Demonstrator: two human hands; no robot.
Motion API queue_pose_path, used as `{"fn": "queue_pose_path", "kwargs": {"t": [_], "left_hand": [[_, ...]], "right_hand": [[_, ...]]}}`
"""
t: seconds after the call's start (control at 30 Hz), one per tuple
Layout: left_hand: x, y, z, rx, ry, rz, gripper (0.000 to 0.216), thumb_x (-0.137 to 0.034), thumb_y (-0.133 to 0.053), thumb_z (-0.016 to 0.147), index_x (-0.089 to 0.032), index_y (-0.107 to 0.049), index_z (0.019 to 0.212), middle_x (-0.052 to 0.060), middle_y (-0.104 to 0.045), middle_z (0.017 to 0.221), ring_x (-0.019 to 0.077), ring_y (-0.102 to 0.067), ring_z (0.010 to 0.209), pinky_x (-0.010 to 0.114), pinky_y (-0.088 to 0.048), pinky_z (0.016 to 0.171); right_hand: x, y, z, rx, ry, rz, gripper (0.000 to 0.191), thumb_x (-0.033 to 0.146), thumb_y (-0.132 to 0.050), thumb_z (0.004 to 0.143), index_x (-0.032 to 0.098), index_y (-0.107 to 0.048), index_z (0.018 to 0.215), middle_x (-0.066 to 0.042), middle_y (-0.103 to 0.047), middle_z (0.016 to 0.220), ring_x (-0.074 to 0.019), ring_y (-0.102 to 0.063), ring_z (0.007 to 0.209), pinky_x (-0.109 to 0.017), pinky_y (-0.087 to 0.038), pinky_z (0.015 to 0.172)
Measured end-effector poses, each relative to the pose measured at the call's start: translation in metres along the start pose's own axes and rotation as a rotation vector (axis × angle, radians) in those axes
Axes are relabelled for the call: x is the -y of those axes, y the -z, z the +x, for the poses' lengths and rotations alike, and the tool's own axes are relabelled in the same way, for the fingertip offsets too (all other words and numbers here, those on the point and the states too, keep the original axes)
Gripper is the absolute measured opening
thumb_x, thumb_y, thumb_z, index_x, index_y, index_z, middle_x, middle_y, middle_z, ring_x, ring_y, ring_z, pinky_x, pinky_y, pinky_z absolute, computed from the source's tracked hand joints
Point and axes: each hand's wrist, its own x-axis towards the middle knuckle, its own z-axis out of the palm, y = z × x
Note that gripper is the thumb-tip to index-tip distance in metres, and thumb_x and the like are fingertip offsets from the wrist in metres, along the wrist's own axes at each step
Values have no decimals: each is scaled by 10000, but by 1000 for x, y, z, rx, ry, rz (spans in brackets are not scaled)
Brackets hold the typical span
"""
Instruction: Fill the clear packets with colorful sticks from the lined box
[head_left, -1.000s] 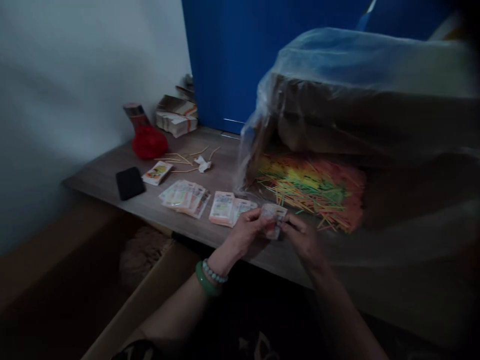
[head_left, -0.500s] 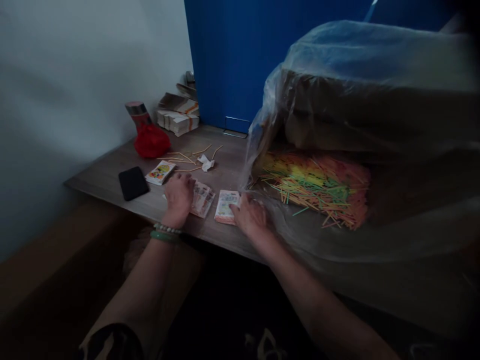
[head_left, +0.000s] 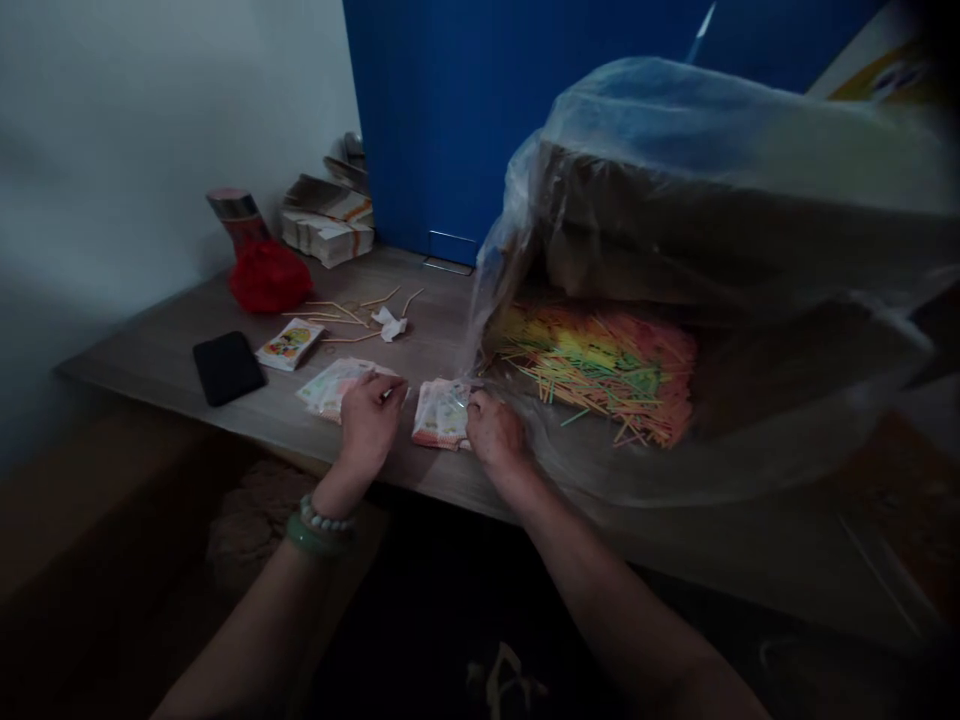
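Note:
Over the right end of a fan of small, pale printed packets (head_left: 324, 388), my left hand (head_left: 369, 420) has its fingertips pinched together. Whatever is in that pinch is too small to make out. A second fan of the packets (head_left: 435, 418), with red-striped lower edges, lies to the right near the table's front edge. My right hand (head_left: 496, 432) is curled at its right side, thumb and fingers closed on the packets' edge. A small stack with a colourful cartoon print (head_left: 290, 344) lies left of both hands, beside a flat black object (head_left: 228, 368).
A large clear plastic bag (head_left: 517, 200) on the right lies open, with many coloured thin sticks (head_left: 607, 370) inside. Pale bent sticks (head_left: 341, 310) and crumpled white paper (head_left: 389, 324) lie behind my hands. A red bundle (head_left: 268, 276) and stacked white-and-orange cartons (head_left: 330, 235) stand farther back.
My left hand has shifted right off the left packets, showing more of them, and its fingers are now pinched. The right-hand packets are now more fanned out. The view has turned slightly right.

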Motion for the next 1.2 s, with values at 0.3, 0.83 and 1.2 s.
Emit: {"fn": "queue_pose_path", "kwargs": {"t": [0.3,0.83,1.2], "left_hand": [[-59,-30,-33,359,440,-771,532,-375,-857,534,-138,-721,990,43,-711,834,173,-625,671,303,-522,630],[-91,-92,-59,749,558,-941,310,-371,-828,577,-152,-695,751,1,-655,651,132,-570,599,258,-463,601],[-83,-94,-67,749,544,-946,310,-417,-797,627,-153,-659,712,-6,-606,645,123,-510,601,251,-405,603]], "right_hand": [[-37,4,-26,-69,158,830,131,235,-466,848,215,-564,762,15,-577,740,-145,-529,705,-239,-415,642],[-108,79,99,43,102,-530,354,206,-548,875,121,-660,1200,-193,-668,1192,-305,-578,1149,-392,-432,945],[-123,85,109,-106,58,-501,323,150,-384,948,116,-615,1173,-190,-671,1162,-288,-594,1127,-396,-412,931]]}}
